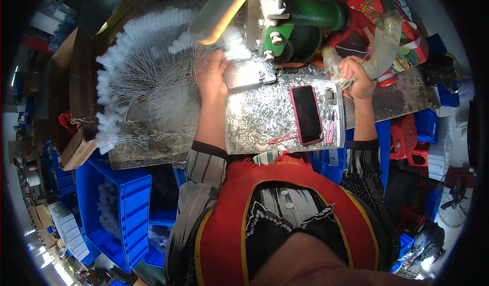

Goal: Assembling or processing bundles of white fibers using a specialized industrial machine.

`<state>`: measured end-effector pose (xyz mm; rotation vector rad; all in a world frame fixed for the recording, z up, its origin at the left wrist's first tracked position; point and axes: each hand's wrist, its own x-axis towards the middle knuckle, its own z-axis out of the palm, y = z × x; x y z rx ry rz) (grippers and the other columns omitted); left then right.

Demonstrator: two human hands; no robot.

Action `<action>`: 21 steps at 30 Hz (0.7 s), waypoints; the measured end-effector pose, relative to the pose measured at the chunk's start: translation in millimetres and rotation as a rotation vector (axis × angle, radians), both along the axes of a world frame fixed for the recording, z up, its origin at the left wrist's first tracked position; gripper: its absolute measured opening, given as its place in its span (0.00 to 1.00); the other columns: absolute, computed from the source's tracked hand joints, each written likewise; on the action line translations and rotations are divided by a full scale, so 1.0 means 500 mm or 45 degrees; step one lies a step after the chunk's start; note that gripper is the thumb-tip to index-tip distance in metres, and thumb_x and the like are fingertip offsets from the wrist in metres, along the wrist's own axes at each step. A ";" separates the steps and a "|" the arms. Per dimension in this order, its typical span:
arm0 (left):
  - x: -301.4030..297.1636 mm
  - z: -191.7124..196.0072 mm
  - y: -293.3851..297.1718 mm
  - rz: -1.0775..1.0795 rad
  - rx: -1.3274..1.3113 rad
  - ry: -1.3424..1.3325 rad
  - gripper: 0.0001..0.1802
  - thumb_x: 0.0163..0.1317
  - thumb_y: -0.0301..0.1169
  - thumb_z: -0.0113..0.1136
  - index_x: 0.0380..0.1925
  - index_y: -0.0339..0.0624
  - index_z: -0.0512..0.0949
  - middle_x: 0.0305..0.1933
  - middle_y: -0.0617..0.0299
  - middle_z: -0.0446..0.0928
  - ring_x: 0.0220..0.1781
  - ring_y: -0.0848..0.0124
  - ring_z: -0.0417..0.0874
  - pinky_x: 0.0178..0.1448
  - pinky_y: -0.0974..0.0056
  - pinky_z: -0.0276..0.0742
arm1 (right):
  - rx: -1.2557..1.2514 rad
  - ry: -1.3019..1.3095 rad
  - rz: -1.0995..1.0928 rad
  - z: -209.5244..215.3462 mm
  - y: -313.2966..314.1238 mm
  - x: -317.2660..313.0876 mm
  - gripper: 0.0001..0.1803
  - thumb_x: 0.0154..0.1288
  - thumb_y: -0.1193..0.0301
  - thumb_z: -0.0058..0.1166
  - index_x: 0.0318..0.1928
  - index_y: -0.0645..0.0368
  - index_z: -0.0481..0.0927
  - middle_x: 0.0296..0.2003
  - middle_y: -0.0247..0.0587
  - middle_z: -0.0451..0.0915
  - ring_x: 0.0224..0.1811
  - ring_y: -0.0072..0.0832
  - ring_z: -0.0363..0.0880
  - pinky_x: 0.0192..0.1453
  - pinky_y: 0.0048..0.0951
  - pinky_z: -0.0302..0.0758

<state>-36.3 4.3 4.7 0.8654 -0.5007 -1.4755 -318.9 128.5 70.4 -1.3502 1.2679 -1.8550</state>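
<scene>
From where I stand, with the seated person at six o'clock and the foil-covered board at the dial's centre, the work looks like a handling step at the green press, up at twelve. The left hand, at ten o'clock, has its fingers curled in among the wire ends, just beside the bright metal block; I cannot tell whether it pinches a single wire. The right hand, at two o'clock, is clenched around the pale wrapped handle. The next move, I judge, calls for the left fingers to keep a wire steady and clear of the press while the right keeps its grip.

The wire brushes lie heaped between nine and ten o'clock, fanned out. Their white tufts point outward, from about eight round to twelve, and the bare stems gather towards the left hand. Mid-fan, the long axis runs roughly from ten o'clock to four.
</scene>
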 end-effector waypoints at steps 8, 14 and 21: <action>-0.002 -0.007 -0.004 0.124 -0.018 0.081 0.10 0.51 0.20 0.59 0.34 0.33 0.71 0.33 0.57 0.73 0.31 0.69 0.75 0.34 0.68 0.78 | 0.392 -0.206 -0.193 0.115 0.017 0.040 0.17 0.52 0.76 0.45 0.08 0.58 0.63 0.09 0.36 0.61 0.15 0.26 0.63 0.29 0.27 0.65; -0.015 0.003 -0.003 0.112 -0.043 0.096 0.09 0.52 0.20 0.57 0.34 0.32 0.71 0.34 0.56 0.72 0.32 0.69 0.75 0.36 0.67 0.78 | 0.283 -0.224 -0.103 0.088 0.018 0.017 0.13 0.49 0.74 0.49 0.11 0.63 0.68 0.10 0.37 0.65 0.16 0.27 0.67 0.26 0.26 0.65; -0.012 -0.001 -0.007 0.138 -0.036 0.050 0.09 0.53 0.21 0.57 0.35 0.32 0.70 0.34 0.56 0.72 0.33 0.68 0.74 0.37 0.66 0.77 | 0.449 -0.165 -0.096 0.119 0.010 0.022 0.18 0.54 0.75 0.42 0.08 0.57 0.61 0.10 0.37 0.62 0.17 0.26 0.63 0.31 0.27 0.65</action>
